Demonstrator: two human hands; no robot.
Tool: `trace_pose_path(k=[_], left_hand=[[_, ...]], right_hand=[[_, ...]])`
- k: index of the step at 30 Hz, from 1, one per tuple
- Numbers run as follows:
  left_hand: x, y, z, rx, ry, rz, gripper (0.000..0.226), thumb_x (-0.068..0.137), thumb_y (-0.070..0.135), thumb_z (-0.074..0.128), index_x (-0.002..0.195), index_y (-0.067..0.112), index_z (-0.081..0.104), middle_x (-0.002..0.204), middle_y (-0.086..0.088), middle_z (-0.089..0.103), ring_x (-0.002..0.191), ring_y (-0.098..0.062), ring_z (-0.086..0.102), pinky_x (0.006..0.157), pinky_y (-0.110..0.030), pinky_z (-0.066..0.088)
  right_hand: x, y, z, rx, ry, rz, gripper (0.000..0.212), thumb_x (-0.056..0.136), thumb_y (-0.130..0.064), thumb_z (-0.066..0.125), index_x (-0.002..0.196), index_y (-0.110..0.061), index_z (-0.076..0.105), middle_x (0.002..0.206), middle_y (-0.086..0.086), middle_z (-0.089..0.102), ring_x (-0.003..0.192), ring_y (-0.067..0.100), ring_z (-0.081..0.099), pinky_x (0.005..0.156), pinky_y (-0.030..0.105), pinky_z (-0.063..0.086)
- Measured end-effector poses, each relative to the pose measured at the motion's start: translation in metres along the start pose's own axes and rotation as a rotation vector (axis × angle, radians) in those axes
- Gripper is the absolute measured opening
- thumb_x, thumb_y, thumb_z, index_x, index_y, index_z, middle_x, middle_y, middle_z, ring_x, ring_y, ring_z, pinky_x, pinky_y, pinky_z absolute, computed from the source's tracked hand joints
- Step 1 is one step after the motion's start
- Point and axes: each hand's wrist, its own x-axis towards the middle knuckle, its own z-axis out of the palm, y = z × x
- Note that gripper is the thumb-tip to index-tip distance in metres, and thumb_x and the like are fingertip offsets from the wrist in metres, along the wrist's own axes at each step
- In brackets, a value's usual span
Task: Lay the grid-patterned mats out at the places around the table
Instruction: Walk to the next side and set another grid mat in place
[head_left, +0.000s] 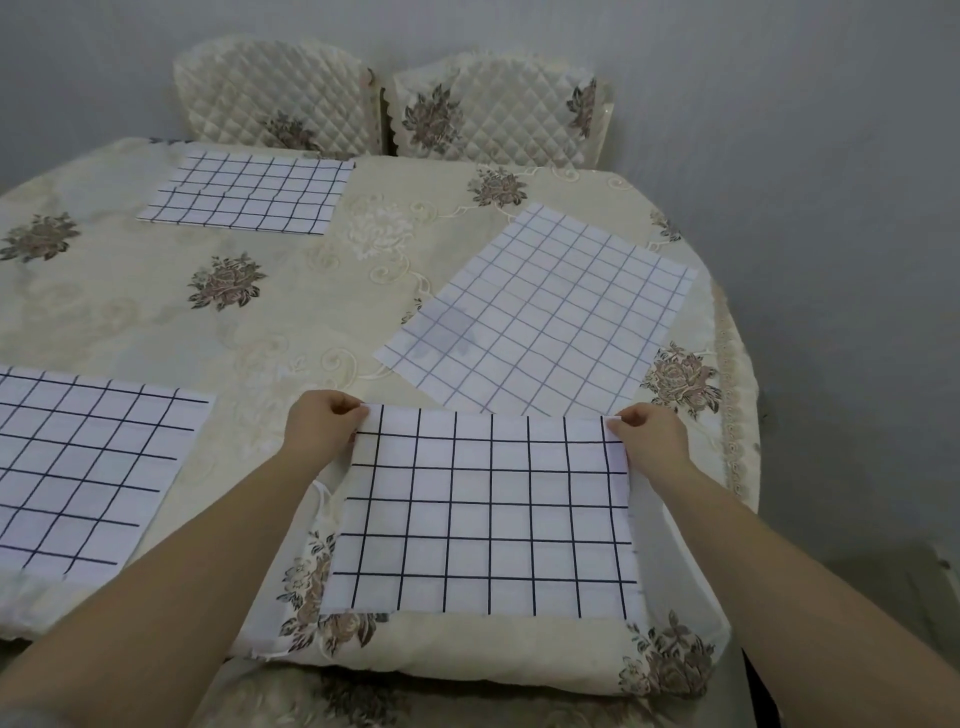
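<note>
Tablecloth (156, 312) carries left mat (88, 467), far mat (249, 195), right mat (540, 317) | chairs (280, 98) behind | left hand (322, 426), right hand (649, 436) pinch far corners of near mat (488, 514)

**Dim, flat light; wide-angle bend at edges**

Light level low and even, with a cool grey cast; source cannot be told. No glare. Shadows soft and faint; the darkest patch lies below the table rim (737, 415) at lower right. The near mat (483, 514) is the brightest area, its grid lines crisp; the far mat (244, 195) reads slightly softer. Wall (779, 78) darkens toward the upper left corner. Rim bows outward and the forearms (208, 571) stretch large toward the bottom edge: lens distortion.
</note>
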Motion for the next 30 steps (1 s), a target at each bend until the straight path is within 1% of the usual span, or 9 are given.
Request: trace_pose_path(k=[4, 7, 11, 15, 17, 19, 22, 25, 30], left_hand=[[0.003, 0.000, 0.003, 0.124, 0.021, 0.012, 0.020, 0.087, 0.018, 0.064, 0.103, 0.009, 0.072, 0.103, -0.007, 0.071, 0.092, -0.019, 0.061, 0.082, -0.026, 0.042], [0.003, 0.000, 0.005, 0.217, 0.057, 0.062, 0.031, 0.088, 0.017, 0.061, 0.118, 0.006, 0.065, 0.117, -0.011, 0.065, 0.103, -0.025, 0.060, 0.088, -0.029, 0.042], [-0.018, 0.015, 0.021, 0.298, 0.058, 0.277, 0.028, 0.092, 0.010, 0.052, 0.116, 0.002, 0.065, 0.120, -0.015, 0.062, 0.111, -0.031, 0.056, 0.094, -0.038, 0.042], [-0.056, 0.024, 0.069, 0.422, -0.095, 0.549, 0.024, 0.088, 0.010, 0.046, 0.094, 0.001, 0.067, 0.102, -0.016, 0.065, 0.101, -0.035, 0.059, 0.084, -0.041, 0.048], [-0.070, 0.026, 0.098, 0.518, -0.157, 0.578, 0.028, 0.090, 0.017, 0.046, 0.111, 0.009, 0.063, 0.126, -0.015, 0.058, 0.122, -0.037, 0.050, 0.099, -0.045, 0.041], [-0.081, 0.031, 0.116, 0.578, -0.178, 0.498, 0.042, 0.096, 0.028, 0.043, 0.137, 0.020, 0.045, 0.153, -0.010, 0.032, 0.143, -0.029, 0.023, 0.116, -0.045, 0.019], [-0.087, 0.030, 0.124, 0.596, -0.136, 0.417, 0.051, 0.097, 0.039, 0.032, 0.147, 0.032, 0.027, 0.160, -0.001, 0.014, 0.148, -0.020, 0.004, 0.119, -0.045, 0.001], [-0.087, 0.013, 0.121, 0.670, -0.129, 0.416, 0.062, 0.092, 0.058, 0.012, 0.150, 0.037, 0.012, 0.161, 0.005, 0.000, 0.148, -0.021, -0.009, 0.117, -0.050, -0.008], [-0.086, -0.016, 0.105, 0.728, -0.040, 0.398, 0.068, 0.091, 0.067, 0.011, 0.151, 0.038, -0.001, 0.159, 0.007, -0.008, 0.147, -0.021, -0.015, 0.116, -0.051, -0.008]], right_hand=[[0.001, 0.005, 0.005, -0.072, 0.021, 0.015, 0.018, 0.086, -0.020, 0.066, 0.096, -0.005, 0.064, 0.086, 0.006, 0.062, 0.085, 0.024, 0.057, 0.073, 0.028, 0.039], [-0.005, 0.004, 0.010, -0.139, 0.095, -0.015, 0.028, 0.087, -0.019, 0.064, 0.110, -0.004, 0.059, 0.104, 0.011, 0.057, 0.093, 0.026, 0.055, 0.075, 0.031, 0.042], [-0.027, -0.001, 0.031, -0.293, 0.305, -0.400, 0.022, 0.086, -0.009, 0.060, 0.106, -0.003, 0.062, 0.109, 0.016, 0.055, 0.103, 0.032, 0.050, 0.084, 0.040, 0.044], [-0.061, -0.003, 0.076, -0.376, 0.103, -0.669, 0.022, 0.083, -0.008, 0.056, 0.102, -0.003, 0.066, 0.110, 0.014, 0.063, 0.104, 0.032, 0.057, 0.091, 0.040, 0.049], [-0.074, -0.002, 0.097, -0.440, 0.027, -0.730, 0.031, 0.088, -0.016, 0.048, 0.110, -0.004, 0.066, 0.120, 0.014, 0.063, 0.114, 0.032, 0.058, 0.101, 0.043, 0.046], [-0.083, -0.005, 0.110, -0.486, -0.096, -0.679, 0.055, 0.090, -0.031, 0.024, 0.130, -0.008, 0.055, 0.141, 0.011, 0.050, 0.134, 0.027, 0.043, 0.115, 0.041, 0.024], [-0.086, 0.000, 0.117, -0.574, -0.150, -0.583, 0.066, 0.089, -0.041, 0.006, 0.149, -0.021, 0.027, 0.159, -0.002, 0.018, 0.148, 0.016, 0.010, 0.118, 0.038, -0.006], [-0.086, 0.013, 0.115, -0.680, -0.062, -0.545, 0.058, 0.097, -0.047, 0.012, 0.151, -0.027, 0.017, 0.160, -0.003, 0.011, 0.148, 0.018, 0.005, 0.116, 0.045, -0.007], [-0.083, 0.030, 0.100, -0.737, 0.029, -0.428, 0.066, 0.095, -0.059, 0.014, 0.152, -0.027, 0.012, 0.160, -0.002, 0.007, 0.148, 0.021, 0.007, 0.115, 0.049, -0.004]])
